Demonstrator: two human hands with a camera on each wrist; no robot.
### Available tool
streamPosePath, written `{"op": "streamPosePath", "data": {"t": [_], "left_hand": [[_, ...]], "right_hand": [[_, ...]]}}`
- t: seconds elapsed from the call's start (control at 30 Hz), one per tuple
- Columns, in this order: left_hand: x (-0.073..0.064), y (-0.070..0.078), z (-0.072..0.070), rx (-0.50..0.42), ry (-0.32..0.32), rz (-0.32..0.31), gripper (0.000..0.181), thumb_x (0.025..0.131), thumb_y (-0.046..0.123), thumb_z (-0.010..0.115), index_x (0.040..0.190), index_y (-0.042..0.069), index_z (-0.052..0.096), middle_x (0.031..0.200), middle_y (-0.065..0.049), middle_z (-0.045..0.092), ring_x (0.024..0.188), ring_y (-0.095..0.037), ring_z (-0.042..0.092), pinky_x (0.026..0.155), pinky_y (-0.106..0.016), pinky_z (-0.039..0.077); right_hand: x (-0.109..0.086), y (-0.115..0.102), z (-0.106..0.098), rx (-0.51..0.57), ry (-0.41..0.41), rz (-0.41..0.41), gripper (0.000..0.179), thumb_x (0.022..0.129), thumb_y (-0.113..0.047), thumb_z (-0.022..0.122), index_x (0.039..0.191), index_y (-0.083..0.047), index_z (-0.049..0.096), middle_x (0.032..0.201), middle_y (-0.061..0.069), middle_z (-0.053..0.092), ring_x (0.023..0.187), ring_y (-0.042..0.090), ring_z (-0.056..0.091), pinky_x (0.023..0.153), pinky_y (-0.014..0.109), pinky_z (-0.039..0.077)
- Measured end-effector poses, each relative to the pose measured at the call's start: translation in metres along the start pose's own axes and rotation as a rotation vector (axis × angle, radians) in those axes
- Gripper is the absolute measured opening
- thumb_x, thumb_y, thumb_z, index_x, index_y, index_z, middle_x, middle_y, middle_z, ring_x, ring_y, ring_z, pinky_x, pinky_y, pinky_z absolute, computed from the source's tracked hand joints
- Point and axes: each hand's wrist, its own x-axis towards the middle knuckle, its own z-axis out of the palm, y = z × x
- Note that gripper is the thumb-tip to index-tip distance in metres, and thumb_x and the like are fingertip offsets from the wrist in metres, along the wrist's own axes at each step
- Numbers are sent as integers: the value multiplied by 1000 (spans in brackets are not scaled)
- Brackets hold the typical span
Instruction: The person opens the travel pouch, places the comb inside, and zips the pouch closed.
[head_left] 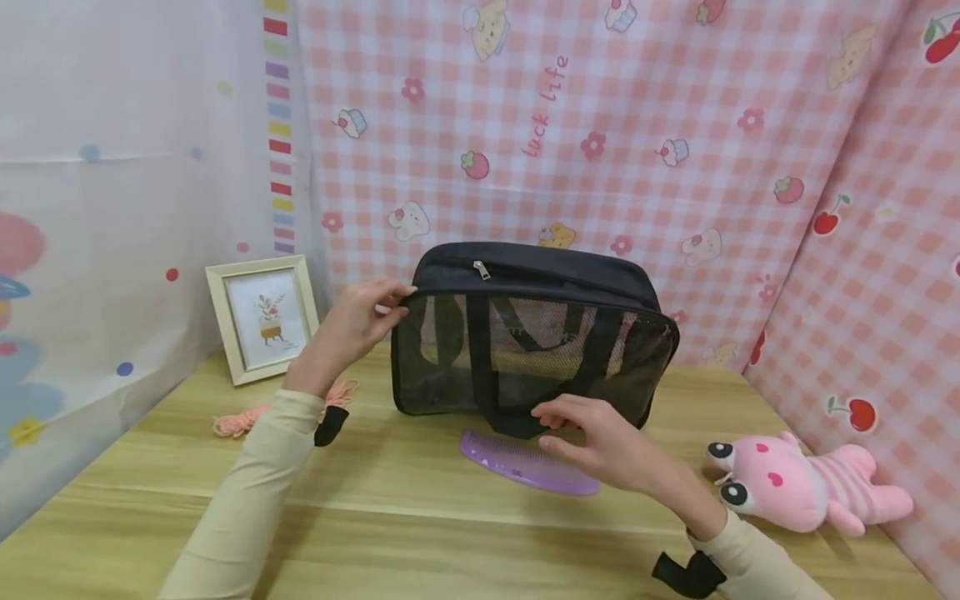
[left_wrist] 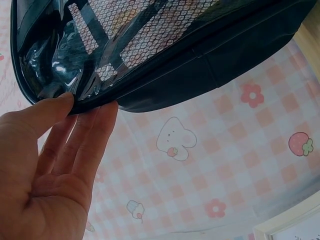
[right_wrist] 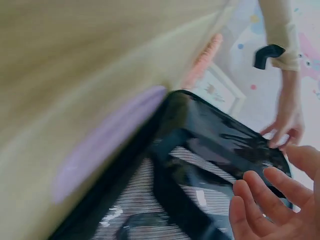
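A black bag (head_left: pixel 431 387) with see-through and mesh panels stands upright on the table, its zipper pull (head_left: pixel 482 269) on top. My left hand (head_left: pixel 356 321) pinches the bag's upper left corner, and in the left wrist view the thumb lies on the front panel's edge with the fingers behind it. In front of the bag's hanging strap (head_left: pixel 480 367) is my right hand (head_left: pixel 603 442), fingers loosely bent and holding nothing. A purple comb (head_left: pixel 517 467) lies flat at the bag's foot, its right part overlapped by that hand in the head view.
At the right lies a pink plush toy (head_left: pixel 795 483) with big black eyes. A cream picture frame (head_left: pixel 225 329) leans at the back left, and pink yarn (head_left: pixel 236 422) lies partly behind my left forearm. Patterned cloth (head_left: pixel 637 100) hangs behind the table.
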Motion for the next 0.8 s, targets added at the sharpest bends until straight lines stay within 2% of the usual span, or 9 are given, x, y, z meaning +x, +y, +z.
{"op": "streamPosePath", "data": {"t": [0.1,0.2,0.37,0.53,0.63,0.8], "left_hand": [[-1,1,-2,-9,10,-4,25,83,-9,68,107,-3,66,102,-19,66,83,-31,66,68,-39,59],[-3,1,-4,-10,16,-10,26,83,-10,67,107,-2,66,103,-18,66,83,-31,66,68,-39,59],[-2,1,-3,5,39,17,26,82,-10,68,106,-2,66,103,-18,66,82,-29,67,67,-37,59],[2,2,-2,2,42,29,25,81,-11,68,105,-3,66,102,-18,66,82,-29,67,66,-37,59],[2,2,-1,-6,37,24,25,81,-12,68,104,-3,66,102,-18,65,82,-29,67,65,-37,59],[1,3,2,-16,24,17,24,81,-12,67,104,-3,66,102,-18,65,82,-30,66,66,-37,59]], "right_hand": [[-6,6,3,-25,-65,46,34,92,-24,65,121,-7,61,106,-4,61,96,11,58,81,31,54],[-11,12,4,-53,-96,63,37,90,-22,67,122,-5,60,109,-1,61,99,13,59,83,35,54],[-19,23,1,-93,-148,103,42,88,-21,69,125,-5,57,114,2,60,105,20,59,87,39,52],[-25,31,2,-133,-271,172,56,87,-27,70,134,-3,50,125,9,53,114,25,53,92,43,48],[-29,33,4,-140,-340,203,63,86,-33,70,137,-3,46,131,12,49,121,29,47,98,48,43],[-34,36,9,-111,-404,235,71,81,-33,74,138,-2,45,134,17,46,121,31,46,99,49,42]]}}
